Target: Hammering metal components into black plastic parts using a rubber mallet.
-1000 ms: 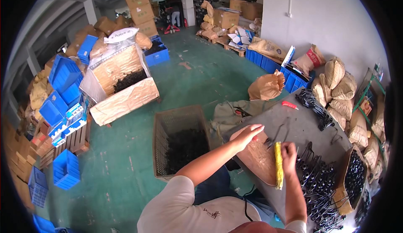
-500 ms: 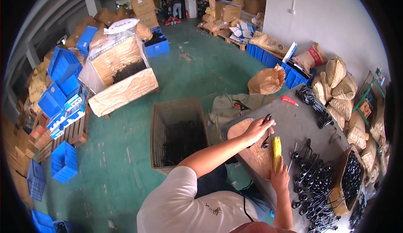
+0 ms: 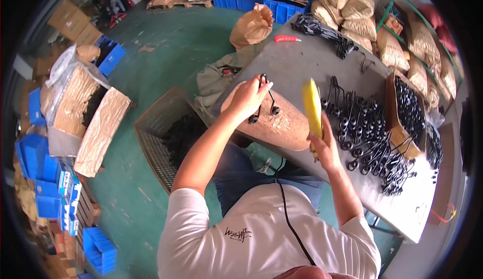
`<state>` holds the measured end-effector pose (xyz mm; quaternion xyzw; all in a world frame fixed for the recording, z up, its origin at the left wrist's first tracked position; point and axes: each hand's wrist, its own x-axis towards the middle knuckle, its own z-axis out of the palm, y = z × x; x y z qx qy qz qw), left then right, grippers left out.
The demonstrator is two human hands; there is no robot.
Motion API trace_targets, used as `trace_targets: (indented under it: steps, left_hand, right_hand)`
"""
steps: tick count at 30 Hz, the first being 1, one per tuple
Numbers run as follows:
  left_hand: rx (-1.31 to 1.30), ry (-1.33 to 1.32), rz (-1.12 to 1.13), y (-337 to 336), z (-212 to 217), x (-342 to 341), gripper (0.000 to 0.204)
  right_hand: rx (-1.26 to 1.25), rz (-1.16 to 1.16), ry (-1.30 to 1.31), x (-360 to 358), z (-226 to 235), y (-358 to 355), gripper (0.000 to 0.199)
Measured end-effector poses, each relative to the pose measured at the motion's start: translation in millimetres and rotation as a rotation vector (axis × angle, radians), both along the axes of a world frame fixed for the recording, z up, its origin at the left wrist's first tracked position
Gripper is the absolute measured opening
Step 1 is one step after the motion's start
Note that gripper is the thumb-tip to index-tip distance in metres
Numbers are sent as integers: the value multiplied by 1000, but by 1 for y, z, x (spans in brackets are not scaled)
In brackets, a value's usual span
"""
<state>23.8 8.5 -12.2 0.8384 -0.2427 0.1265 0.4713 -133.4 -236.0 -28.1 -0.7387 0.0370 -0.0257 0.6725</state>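
My left hand point(image 3: 246, 101) is closed on a black bent wire piece with round ends point(image 3: 275, 110), held over a rounded brown board point(image 3: 289, 132) at the table's near left edge. Its bend sticks up past my fingers and the two round ends hang below. In my right hand point(image 3: 326, 145) is a long yellow-handled tool point(image 3: 313, 107), upright beside the board's right edge; its exact kind is not clear. Right of that hand, several similar black wire pieces point(image 3: 356, 124) lie spread on the grey table point(image 3: 322, 57).
A carton point(image 3: 393, 100) full of black parts stands on the table's right. A red utility knife point(image 3: 286, 38) and a black bundle point(image 3: 322, 31) lie farther back. Left of my legs is a mesh crate point(image 3: 160, 145) with black pieces. A paper sack point(image 3: 252, 26) stands beyond the table.
My view has turned to the right and down, so the table sits more centrally. Both hands keep their holds; the yellow tool and the wire piece are farther apart.
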Motion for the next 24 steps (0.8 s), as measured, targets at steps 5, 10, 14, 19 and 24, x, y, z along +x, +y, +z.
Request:
trace_targets:
  steps: [5,10,14,19,24]
  left_hand:
    - [198,-47,24,-1,11,-9,28]
    - [194,-119,58,1,5,-8,30]
    - [40,-36,55,8,-1,-9,24]
    - [-325,350,116,-3,10,-36,16]
    - [-124,22,64,-13,11,-59,21]
  right_hand:
    - [-353,-85,-325,12,35,33,74]
    - [-604,217,-140,45,-45,34,78]
    - [-566,296,22,48,-32,35,75]
    - [-271,9,-80,17,10,25,64]
    - [-288,-98,-312,-4,72,32,65]
